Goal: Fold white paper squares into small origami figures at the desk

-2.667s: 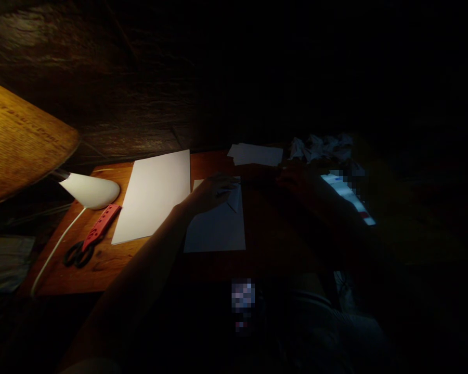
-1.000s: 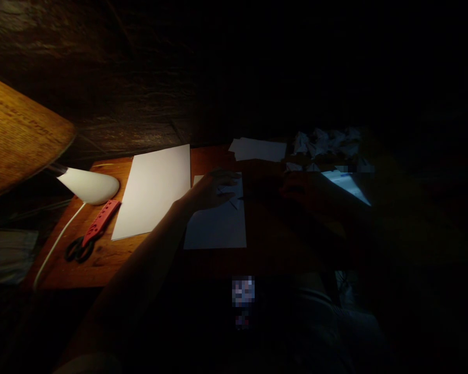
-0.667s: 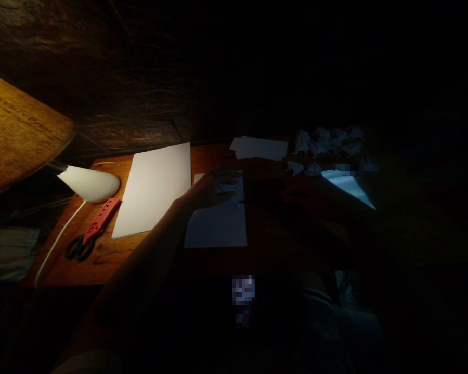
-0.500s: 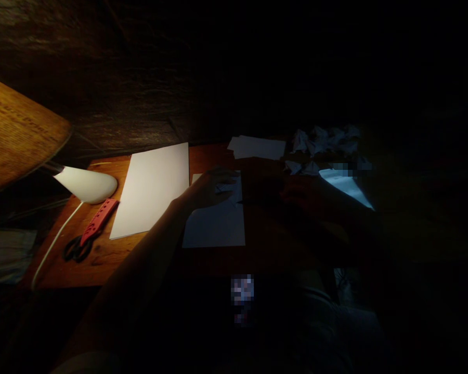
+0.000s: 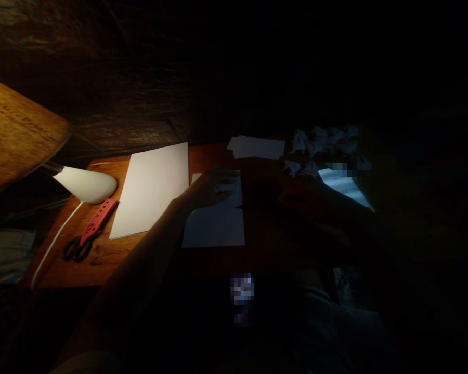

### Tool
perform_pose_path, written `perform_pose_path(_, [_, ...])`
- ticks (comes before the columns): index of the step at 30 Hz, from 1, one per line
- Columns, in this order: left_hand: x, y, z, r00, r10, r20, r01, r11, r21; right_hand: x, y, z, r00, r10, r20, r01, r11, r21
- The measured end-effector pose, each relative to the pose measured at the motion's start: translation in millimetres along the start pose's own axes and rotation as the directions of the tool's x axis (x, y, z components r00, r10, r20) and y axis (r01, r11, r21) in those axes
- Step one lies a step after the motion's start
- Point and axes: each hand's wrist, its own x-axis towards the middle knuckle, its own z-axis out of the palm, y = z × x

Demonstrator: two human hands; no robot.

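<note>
In dim light, my left hand rests over the upper part of a white paper sheet. Between its thumb and fingers shows a small piece of folded paper, which it grips against the sheet. To the right, my right hand is low over the dark tabletop, apart from that sheet. Its fingers are lost in shadow, and I cannot make out whether they hold anything.
A larger stack of white paper lies under a lamp. Scissors in a red sheath lie near its base. Small paper slips, several folded paper shapes and a lit, pale flat surface are farther right on the wooden table.
Both hands stay almost where they were. The folded paper's lower point under my left hand has shifted slightly.
</note>
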Motion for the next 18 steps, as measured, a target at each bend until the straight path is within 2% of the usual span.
perform_pose_path(9, [0,-1,1.1,1.0,-0.009,0.001,0.009,1.0,-0.023,-6,-1,4,1.0,0.013,0.003,-0.013,0.999,0.04])
perform_pose_path(13, [-1,-3,3.3,1.0,-0.011,-0.003,0.011,1.0,-0.018,-5,7,-9,0.998,-0.018,-0.059,0.024,0.993,0.112])
perform_pose_path(15, [-1,-3,4.1,1.0,-0.018,-0.005,0.018,0.999,-0.03,3,15,-23,0.968,0.027,-0.251,0.016,0.986,0.168])
perform_pose_path(16, [-1,-3,4.3,1.0,-0.023,-0.002,0.023,0.999,-0.037,11,18,-31,0.929,0.073,-0.364,-0.018,0.988,0.153])
perform_pose_path(17, [-2,-2,4.5,1.0,-0.029,0.002,0.029,0.999,-0.039,21,21,-38,0.86,0.108,-0.499,-0.057,0.991,0.117])
perform_pose_path(18, [-2,-1,4.7,0.999,-0.034,0.003,0.034,0.999,-0.038,33,24,-44,0.815,0.106,-0.57,-0.075,0.994,0.077])
